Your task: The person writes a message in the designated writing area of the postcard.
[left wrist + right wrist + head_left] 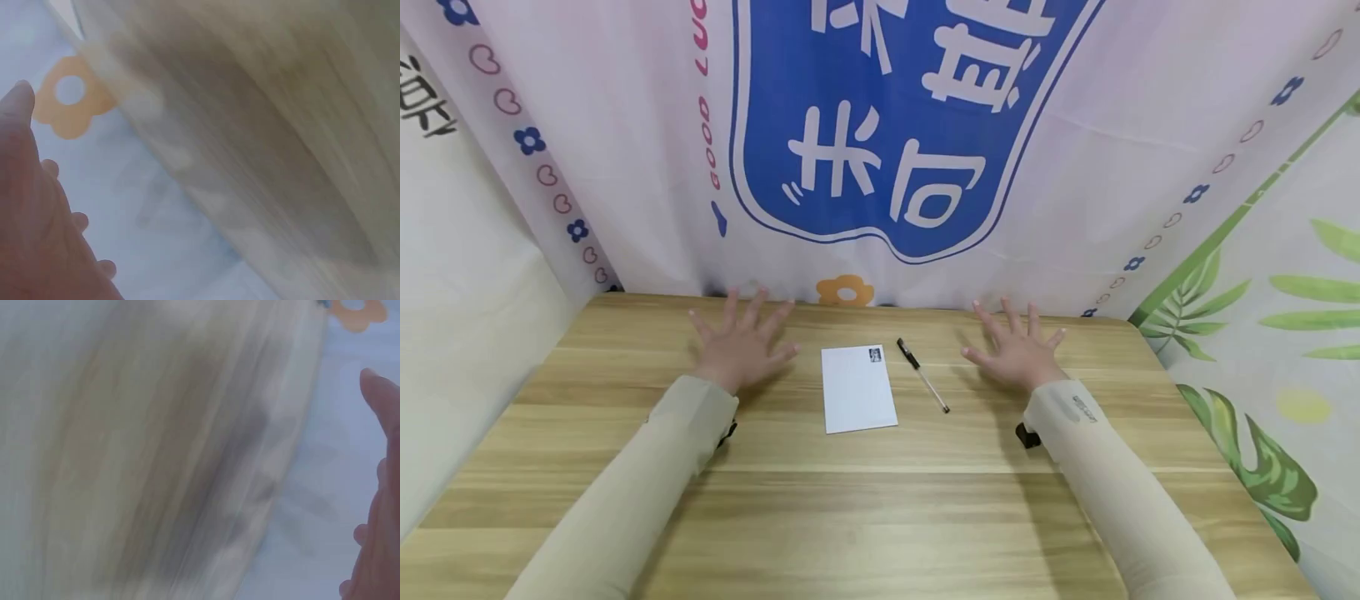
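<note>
My left hand [741, 348] is spread with straight fingers over the far left part of the wooden table, holding nothing. On the other side my right hand [1018, 354] is spread the same way, also holding nothing. Between them lies a white rectangular pad or card [859, 390] with a small black printed square in its upper right corner. Just right of it a pen [922, 375] with a black cap and clear barrel lies at a slant. Neither hand touches these two things. The left wrist view shows the left thumb [19, 103]; the right wrist view shows the right thumb [379, 394].
The wooden table [865, 525] ends at a hanging cloth [655, 208] with a blue printed sign and an orange flower. White cloth [460, 292] hangs at the left, and a leaf-patterned cloth [1300, 400] at the right.
</note>
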Demonstrator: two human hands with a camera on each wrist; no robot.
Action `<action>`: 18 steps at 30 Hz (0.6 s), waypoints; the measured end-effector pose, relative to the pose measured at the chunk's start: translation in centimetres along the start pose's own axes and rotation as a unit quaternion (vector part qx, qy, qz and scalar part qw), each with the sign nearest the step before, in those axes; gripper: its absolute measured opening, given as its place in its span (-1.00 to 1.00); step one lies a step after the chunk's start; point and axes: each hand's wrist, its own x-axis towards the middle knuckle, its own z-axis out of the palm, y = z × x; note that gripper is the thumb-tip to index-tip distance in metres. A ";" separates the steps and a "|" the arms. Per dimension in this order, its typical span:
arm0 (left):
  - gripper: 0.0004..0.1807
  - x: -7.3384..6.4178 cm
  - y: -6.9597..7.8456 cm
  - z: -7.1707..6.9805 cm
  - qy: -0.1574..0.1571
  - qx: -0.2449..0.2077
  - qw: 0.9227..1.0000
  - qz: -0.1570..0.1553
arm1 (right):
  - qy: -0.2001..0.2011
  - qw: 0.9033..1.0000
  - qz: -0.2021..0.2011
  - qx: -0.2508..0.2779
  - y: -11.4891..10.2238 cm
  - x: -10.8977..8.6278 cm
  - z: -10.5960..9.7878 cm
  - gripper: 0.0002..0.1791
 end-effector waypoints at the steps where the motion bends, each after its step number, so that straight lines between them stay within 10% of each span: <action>1: -0.03 -0.2 0.1 -0.1 0.002 0.002 1.000 0.003 | 0.000 1.000 0.000 0.002 -0.2 -0.1 -0.1 -0.05; 18: -0.07 -2.2 1.8 -1.8 0.026 -0.061 0.998 -0.004 | 0.054 0.995 -0.024 0.083 -3.7 -2.3 0.2 -0.19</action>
